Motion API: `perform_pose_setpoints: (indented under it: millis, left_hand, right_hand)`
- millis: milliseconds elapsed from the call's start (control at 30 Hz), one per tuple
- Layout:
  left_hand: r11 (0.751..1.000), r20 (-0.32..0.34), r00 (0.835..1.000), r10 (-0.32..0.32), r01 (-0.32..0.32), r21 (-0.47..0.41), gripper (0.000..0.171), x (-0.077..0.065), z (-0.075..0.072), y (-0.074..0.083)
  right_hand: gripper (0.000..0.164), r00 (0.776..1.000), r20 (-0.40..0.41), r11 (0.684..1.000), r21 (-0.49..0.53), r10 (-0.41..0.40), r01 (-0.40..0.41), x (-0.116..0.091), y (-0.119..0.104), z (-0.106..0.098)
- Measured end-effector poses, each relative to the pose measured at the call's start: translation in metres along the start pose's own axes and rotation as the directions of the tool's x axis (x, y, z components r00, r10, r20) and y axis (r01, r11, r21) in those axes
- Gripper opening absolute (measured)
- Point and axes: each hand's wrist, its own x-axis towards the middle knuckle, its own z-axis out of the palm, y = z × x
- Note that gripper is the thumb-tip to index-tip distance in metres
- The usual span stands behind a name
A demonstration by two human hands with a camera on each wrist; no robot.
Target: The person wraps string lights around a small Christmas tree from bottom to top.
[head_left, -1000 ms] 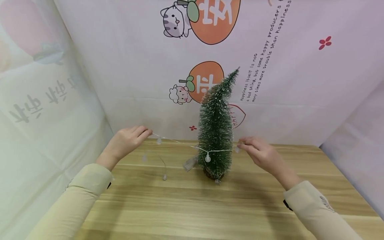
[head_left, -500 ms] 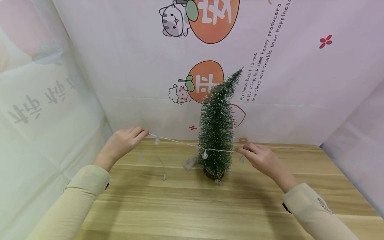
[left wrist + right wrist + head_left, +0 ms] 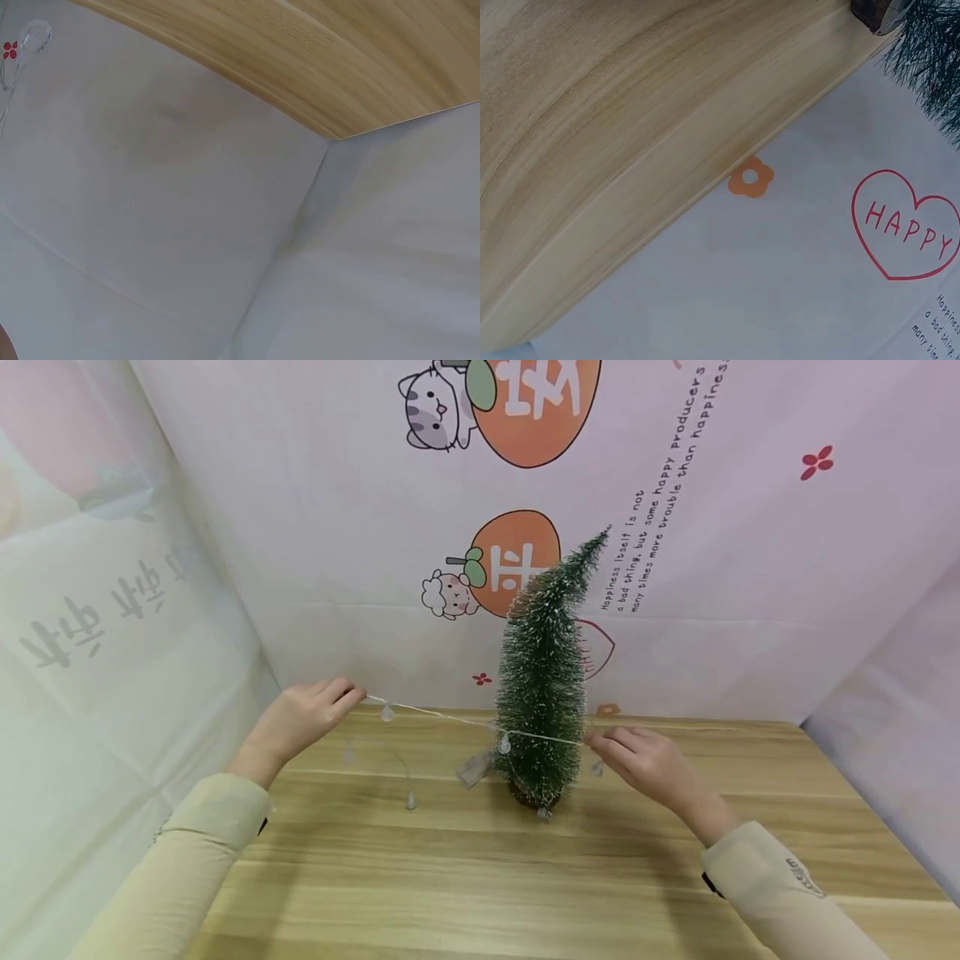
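Observation:
A small artificial Christmas tree (image 3: 542,668) with white-flecked green needles stands on the table, its tip bent to the right. Across its lower front runs a string of lights (image 3: 504,743) with clear bulbs, stretched nearly straight. My left hand (image 3: 303,718) pinches the wire left of the tree, and my right hand (image 3: 656,772) pinches it just right of the tree. One bulb (image 3: 597,768) dangles below the right fingers. A loose stretch with another bulb (image 3: 411,801) hangs under the left hand. In the left wrist view a clear bulb (image 3: 36,34) shows at the corner.
A clear box (image 3: 475,769) lies on the wooden table (image 3: 420,893), left of the tree's brown base (image 3: 525,796). Printed white cloth (image 3: 337,527) rises behind the table and along both sides. Another bulb (image 3: 543,813) lies at the foot of the tree.
Both hands have shifted slightly left, the right one also a little downward. The wire has gone from sagging to nearly straight. The tree's tip has swayed a little to the right.

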Motion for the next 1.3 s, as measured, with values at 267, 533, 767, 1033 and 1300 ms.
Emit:
perform_pose_setpoints:
  millis: [267, 533, 767, 1033, 1300]
  left_hand:
    - [1.0, 0.004, 1.0, 0.001, -0.001, -0.015, 0.023, -0.003, -0.002, -0.005]
    - [1.0, 0.023, 1.0, -0.009, 0.009, -0.014, 0.017, -0.008, -0.001, -0.006]
    - [1.0, 0.005, 1.0, -0.014, 0.014, -0.004, 0.03, -0.011, 0.001, -0.006]
    - [0.999, 0.007, 0.999, -0.035, 0.035, -0.012, 0.018, -0.013, 0.0, -0.01]
    - [0.998, 0.003, 0.998, -0.068, 0.068, -0.014, 0.02, -0.012, -0.001, -0.013]
  right_hand:
    - [0.034, 0.999, -0.024, 1.0, -0.008, -0.028, 0.027, 0.001, -0.004, 0.005]
    - [0.033, 0.999, -0.036, 0.999, 0.025, -0.019, 0.02, -0.002, -0.011, 0.011]
    - [0.023, 1.0, -0.005, 0.998, 0.053, -0.017, 0.018, -0.006, -0.015, 0.015]
    - [0.026, 1.0, 0.004, 0.998, 0.056, -0.008, 0.008, -0.006, -0.015, 0.016]
    - [0.023, 0.999, -0.033, 0.999, 0.039, 0.004, -0.003, -0.001, -0.015, 0.014]
